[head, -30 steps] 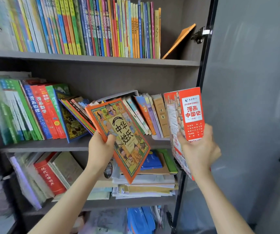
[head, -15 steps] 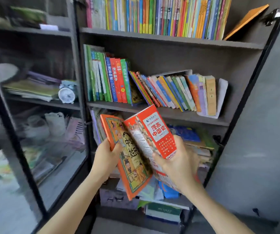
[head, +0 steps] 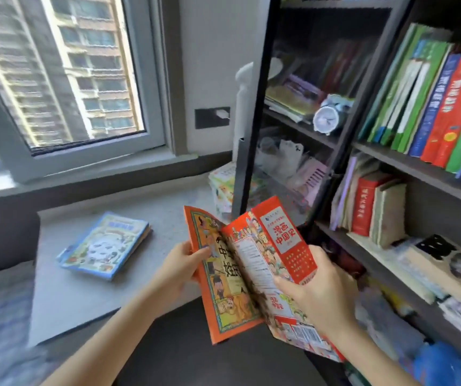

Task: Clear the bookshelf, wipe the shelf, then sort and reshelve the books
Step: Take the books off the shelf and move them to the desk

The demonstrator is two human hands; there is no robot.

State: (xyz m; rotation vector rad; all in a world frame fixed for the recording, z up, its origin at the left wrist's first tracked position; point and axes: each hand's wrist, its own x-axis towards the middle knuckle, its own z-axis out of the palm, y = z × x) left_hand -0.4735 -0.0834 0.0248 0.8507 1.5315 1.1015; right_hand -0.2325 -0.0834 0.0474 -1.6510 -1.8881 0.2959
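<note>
Hands: two, a left hand [head: 180, 270] and a right hand [head: 317, 291].
Books held: two, an orange book [head: 218, 296] in the left, a red book [head: 288, 240] in the right.
Books lying on the ledge [head: 65, 296]: one blue book [head: 104, 245] showing, and a pile [head: 222, 188] by the cabinet [head: 253, 135] too blurred to count.
Clocks: one alarm clock [head: 326, 118].
Windows: one window [head: 65, 71].
Books on the shelves [head: 407, 165]: many, too blurred to count.

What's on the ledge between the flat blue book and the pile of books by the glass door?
Nothing. The head view shows bare grey ledge between the blue book and the pile of books; the held orange book only juts in front.
</note>
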